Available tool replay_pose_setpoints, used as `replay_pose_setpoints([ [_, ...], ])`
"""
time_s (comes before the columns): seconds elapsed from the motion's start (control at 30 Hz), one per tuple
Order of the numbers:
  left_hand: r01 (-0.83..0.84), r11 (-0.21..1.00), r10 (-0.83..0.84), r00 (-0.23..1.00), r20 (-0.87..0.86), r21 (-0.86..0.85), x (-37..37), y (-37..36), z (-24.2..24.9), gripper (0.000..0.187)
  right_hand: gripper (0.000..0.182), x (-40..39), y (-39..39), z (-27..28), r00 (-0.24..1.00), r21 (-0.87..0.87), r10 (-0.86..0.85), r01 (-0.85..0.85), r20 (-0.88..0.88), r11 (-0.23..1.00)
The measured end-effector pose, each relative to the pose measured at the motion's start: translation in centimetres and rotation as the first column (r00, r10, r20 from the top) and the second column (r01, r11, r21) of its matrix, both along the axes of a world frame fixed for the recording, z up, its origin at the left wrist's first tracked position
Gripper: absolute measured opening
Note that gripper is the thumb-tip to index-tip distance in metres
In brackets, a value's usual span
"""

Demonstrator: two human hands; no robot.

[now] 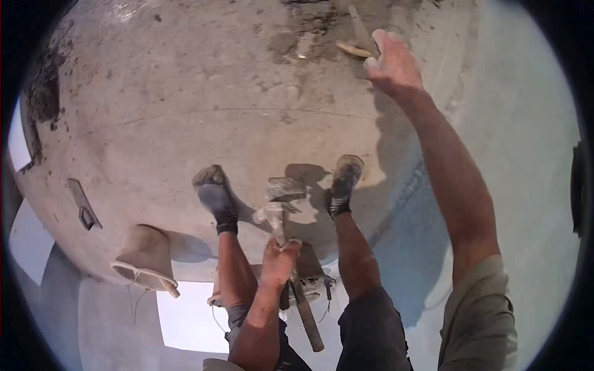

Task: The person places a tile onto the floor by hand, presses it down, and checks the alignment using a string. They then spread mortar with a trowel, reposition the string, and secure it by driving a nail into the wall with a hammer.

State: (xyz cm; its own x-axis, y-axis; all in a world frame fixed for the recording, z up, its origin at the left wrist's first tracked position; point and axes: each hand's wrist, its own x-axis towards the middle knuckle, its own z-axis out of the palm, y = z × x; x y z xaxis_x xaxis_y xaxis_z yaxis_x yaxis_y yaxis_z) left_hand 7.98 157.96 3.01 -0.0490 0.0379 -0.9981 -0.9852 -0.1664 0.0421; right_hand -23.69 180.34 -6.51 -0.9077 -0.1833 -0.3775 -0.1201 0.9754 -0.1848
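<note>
My left hand (279, 263), low in the middle of the head view, is closed around a hammer (307, 318). Its mortar-smeared head points up toward my feet and its textured grip hangs below my fist. A grey, crusted block (286, 189) shows just beyond the hammer head. My right hand (396, 65) reaches far out at the top right, thumb and fingers closed about a grey, flat-bladed trowel (360, 26). A pale wooden handle (354, 49) juts left beside the fingers. Part of the trowel is hidden by the hand.
Between my shoes, the dusty concrete floor (154, 136) stretches forward. A bucket (145, 253) stands at lower left, near a flat metal tool (83, 204). Another bucket (312, 263) is partly behind my left hand. Dark rubble (44, 93) lies far left; a pale wall (520, 123) rises at right.
</note>
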Motion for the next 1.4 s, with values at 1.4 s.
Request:
replay_pose_setpoints([
  [1.4, 0.369, 0.922, -0.365, 0.929, 0.053, -0.117, -2.2, 3.6, -3.3, 0.024, 0.070, 23.6, 14.4, -5.8, 0.399, 0.067, -0.886, 0.903, 0.237, 0.424],
])
